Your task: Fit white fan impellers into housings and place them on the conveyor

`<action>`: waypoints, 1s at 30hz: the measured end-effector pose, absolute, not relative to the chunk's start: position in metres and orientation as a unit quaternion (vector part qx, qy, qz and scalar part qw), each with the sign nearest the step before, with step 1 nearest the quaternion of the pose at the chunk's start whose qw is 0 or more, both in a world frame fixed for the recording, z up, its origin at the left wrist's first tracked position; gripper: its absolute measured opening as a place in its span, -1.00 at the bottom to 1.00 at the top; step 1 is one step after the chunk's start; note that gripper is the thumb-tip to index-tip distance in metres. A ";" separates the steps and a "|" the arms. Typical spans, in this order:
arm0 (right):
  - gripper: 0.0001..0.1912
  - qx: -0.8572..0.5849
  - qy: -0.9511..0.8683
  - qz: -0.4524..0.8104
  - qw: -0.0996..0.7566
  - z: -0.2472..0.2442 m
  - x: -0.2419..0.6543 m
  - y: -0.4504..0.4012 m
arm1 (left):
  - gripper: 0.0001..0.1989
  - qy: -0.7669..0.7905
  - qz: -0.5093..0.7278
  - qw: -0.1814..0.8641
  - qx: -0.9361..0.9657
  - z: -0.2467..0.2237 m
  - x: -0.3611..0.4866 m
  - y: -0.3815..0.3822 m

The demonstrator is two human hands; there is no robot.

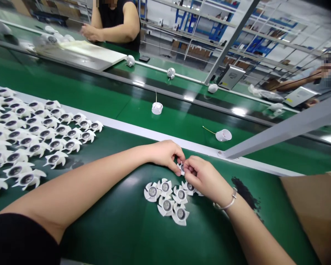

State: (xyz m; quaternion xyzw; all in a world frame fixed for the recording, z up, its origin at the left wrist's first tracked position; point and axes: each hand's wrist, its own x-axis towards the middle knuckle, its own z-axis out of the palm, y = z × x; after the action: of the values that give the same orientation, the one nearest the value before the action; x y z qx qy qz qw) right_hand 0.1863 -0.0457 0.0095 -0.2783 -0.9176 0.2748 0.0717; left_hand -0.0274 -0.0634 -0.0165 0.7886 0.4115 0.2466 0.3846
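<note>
Both my hands meet over the green work surface. Between the fingertips of my left hand is a small white fan wheel with a grey hub. Closed at the same fan wheel is my right hand, its fingers bent; whether it pinches a small part is hidden. Just below them lies a loose group of white fan wheels, hubs facing up, partly covered by my right hand. A bracelet circles my right wrist.
Rows of white fan wheels cover the left. Small black pieces lie right, near a cardboard box. Behind a rail, white cups with wires stand on a green belt. A slanted metal post crosses the right. A co-worker sits opposite.
</note>
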 end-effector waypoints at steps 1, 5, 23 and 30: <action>-0.92 -0.282 -0.922 0.255 0.073 0.007 0.187 -0.046 | -0.62 0.413 0.244 0.388 0.787 -0.017 -0.027 -0.063; -0.91 -0.281 -0.936 0.195 0.079 0.004 0.189 -0.046 | -0.61 0.419 0.244 0.391 0.782 -0.018 -0.027 -0.061; -0.84 -0.241 -0.970 -0.009 0.022 0.019 0.187 -0.079 | -0.59 0.438 0.237 0.399 0.770 -0.015 -0.027 -0.063; -0.61 -0.391 -0.918 -0.027 0.061 0.047 0.173 -0.002 | -0.53 0.462 0.211 0.409 0.758 -0.015 -0.027 -0.062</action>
State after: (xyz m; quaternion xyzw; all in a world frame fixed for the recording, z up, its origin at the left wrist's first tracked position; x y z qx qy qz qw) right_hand 0.1732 -0.0023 0.0466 -0.3911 -0.9180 -0.0266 0.0610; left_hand -0.0269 -0.0618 -0.0148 0.7583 0.4620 0.2114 0.4086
